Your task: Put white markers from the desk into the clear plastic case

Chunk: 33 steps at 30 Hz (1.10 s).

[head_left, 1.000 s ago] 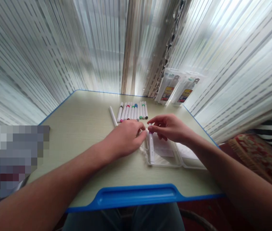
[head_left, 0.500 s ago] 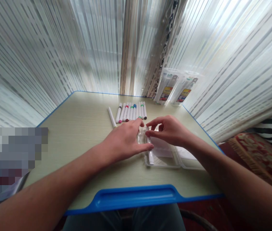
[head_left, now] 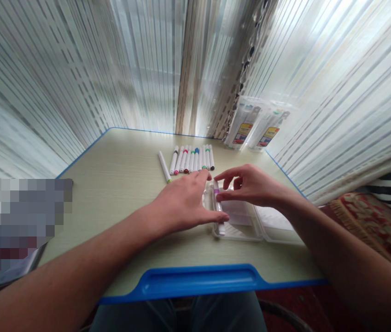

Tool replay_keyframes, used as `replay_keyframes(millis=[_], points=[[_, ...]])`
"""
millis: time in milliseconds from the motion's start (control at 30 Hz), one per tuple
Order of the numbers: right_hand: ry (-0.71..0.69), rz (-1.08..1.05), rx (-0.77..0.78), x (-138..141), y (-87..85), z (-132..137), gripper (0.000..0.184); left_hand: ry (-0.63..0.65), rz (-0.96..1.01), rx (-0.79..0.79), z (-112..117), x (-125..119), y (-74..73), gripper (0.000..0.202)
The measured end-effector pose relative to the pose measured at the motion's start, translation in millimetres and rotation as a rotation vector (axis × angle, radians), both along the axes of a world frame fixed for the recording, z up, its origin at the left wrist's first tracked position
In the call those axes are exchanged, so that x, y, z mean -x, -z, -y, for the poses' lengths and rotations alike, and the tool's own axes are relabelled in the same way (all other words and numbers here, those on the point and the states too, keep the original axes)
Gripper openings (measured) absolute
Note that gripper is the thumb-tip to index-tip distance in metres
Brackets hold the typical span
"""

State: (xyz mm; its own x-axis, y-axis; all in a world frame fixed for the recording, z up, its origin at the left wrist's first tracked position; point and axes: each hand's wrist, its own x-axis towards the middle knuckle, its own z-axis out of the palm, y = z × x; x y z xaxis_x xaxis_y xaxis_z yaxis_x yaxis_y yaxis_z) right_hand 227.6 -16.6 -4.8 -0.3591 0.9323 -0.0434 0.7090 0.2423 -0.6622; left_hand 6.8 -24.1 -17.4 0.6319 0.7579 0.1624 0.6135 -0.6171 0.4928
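Purple-banded marker [head_left: 219,206] along the left side of the clear case [head_left: 242,238]

On the worktop [head_left: 122,177], the left hand [head_left: 188,198] is wide, its thumb crossing above the marker; the right hand [head_left: 247,185] (this one narrow) pinches the far end.

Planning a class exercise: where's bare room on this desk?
Bare tabletop lies left of the lone marker, and between open case and blue tray. Crowded: the marker row, and the case, with left hand and right hand at it.

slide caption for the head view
Left hand and right hand at a purple-banded marker in a clear case, more markers lined up beyond.
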Motion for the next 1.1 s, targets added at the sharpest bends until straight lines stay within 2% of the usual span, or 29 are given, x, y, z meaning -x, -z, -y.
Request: replay_keyframes(millis=[433,700,800,967,1100], points=[[-0.019,0.040,-0.007,1,-0.8,-1,0.053,-0.004,-0.027,0.033,-1,-2,-1.9,0.085],[-0.026,0.049,-0.005,4,-3.4,1,0.050,-0.003,-0.034,0.032,-2,-2,-0.6,0.082],[-0.042,0.048,0.013,4,-4.2,1,0.052,0.028,-0.046,0.056,-2,1,-3.9,0.090],[-0.060,0.058,-0.005,3,-3.2,0,0.054,0.162,-0.118,0.065,-1,8,-10.2,0.117],[-0.043,0.057,0.009,3,-3.1,0,0.053,0.159,-0.174,0.018,2,7,-9.6,0.112]])
